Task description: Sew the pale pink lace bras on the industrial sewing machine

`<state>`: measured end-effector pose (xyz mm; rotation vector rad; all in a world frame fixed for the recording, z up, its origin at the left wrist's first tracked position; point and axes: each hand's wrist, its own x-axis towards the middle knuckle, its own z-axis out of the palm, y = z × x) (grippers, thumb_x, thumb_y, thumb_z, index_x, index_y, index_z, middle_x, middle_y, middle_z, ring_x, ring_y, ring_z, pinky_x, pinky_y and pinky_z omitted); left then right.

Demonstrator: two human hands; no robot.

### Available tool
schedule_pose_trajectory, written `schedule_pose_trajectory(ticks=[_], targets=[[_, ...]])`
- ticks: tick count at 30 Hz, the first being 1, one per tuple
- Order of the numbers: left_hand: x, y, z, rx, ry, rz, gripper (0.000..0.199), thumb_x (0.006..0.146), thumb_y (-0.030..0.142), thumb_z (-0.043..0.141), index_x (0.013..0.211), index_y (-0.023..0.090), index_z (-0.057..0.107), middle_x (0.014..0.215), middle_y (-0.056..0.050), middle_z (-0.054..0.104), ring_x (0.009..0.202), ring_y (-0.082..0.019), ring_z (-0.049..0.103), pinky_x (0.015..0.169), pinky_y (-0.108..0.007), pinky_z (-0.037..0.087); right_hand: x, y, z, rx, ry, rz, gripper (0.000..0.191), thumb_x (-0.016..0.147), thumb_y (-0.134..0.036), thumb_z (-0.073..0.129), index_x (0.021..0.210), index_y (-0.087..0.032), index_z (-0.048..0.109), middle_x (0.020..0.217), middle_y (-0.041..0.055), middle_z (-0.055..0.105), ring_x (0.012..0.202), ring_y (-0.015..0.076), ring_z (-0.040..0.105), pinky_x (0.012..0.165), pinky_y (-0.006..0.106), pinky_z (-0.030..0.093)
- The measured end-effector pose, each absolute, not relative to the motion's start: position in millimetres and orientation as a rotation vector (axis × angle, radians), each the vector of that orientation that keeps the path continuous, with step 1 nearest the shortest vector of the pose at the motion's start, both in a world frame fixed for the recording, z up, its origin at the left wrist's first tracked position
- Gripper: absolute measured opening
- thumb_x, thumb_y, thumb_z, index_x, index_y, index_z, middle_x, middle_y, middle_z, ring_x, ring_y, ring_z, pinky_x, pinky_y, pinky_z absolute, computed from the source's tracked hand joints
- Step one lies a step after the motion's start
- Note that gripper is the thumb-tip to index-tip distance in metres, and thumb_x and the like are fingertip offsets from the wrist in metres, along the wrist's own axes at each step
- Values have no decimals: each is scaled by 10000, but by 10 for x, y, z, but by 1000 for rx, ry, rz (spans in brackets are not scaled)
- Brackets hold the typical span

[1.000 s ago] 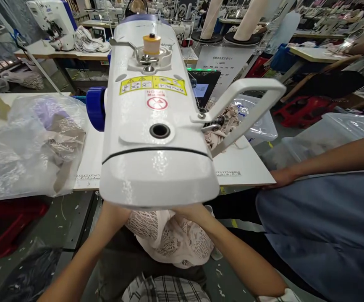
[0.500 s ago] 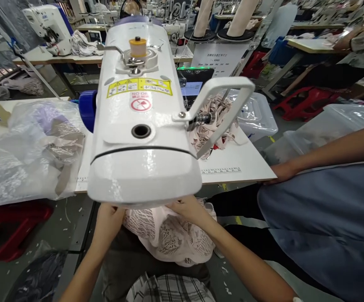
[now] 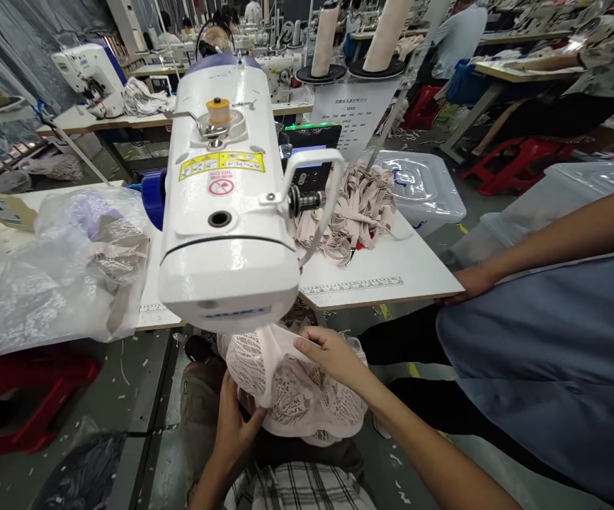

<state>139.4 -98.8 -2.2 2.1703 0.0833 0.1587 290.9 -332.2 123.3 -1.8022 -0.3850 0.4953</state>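
Note:
A pale pink lace bra (image 3: 299,397) hangs over my lap, just below the head of a white sewing machine (image 3: 226,262). My right hand (image 3: 333,358) pinches a smooth band at the bra's upper edge between thumb and fingers. At the lower left of the near cup, my left hand (image 3: 235,421) grips the fabric, fingers along its side and thumb by its bottom edge. The machine's head hides the needle area and the topmost part of the bra.
A heap of beige straps (image 3: 362,212) lies on the white table (image 3: 375,280), right of the machine. Plastic-wrapped fabric (image 3: 73,262) covers the left side. A co-worker's hand (image 3: 471,280) rests at the table's right corner. Clear lidded bins (image 3: 423,184) stand beyond.
My left hand has moved down and right, from under the machine head to the cup's lower side. My right hand has shifted slightly right, with the band more visible. The view has shifted too.

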Motion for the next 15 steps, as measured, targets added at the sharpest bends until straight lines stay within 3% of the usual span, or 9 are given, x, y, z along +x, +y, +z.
schedule_pose_trajectory(ticks=[4,8,12,15], targets=[[1545,-984,-173,2300,78,248,614,899,364,568,1442,155,372,1418,-204,497,1323,-315,488,1042,-475,457,2840,-3267,1252,-1772,-445,485,402,946,-562,484,781,-196,514,741,-15,470,640,141,443,586,262,299],[1703,-741,-73,2387,51,343,398,915,214,443,1289,146,560,1259,-165,646,1182,-293,610,965,-454,515,2783,-3303,1319,-1861,-488,424,462,970,-549,428,668,-200,402,665,-31,386,609,134,399,583,268,275],[1576,-601,336,2472,70,551,484,892,100,402,1339,204,556,1412,-128,558,1408,-295,407,1148,-536,326,2695,-3925,1320,-2071,-480,471,454,956,-542,421,663,-196,425,664,-16,444,628,150,436,584,269,303],[1325,-869,511,2654,-114,699,550,873,42,435,1369,255,539,1480,-104,501,1473,-277,298,1193,-545,228,2642,-4607,1254,-2378,-482,618,423,939,-488,436,640,-194,492,639,8,519,609,168,482,576,279,331]])
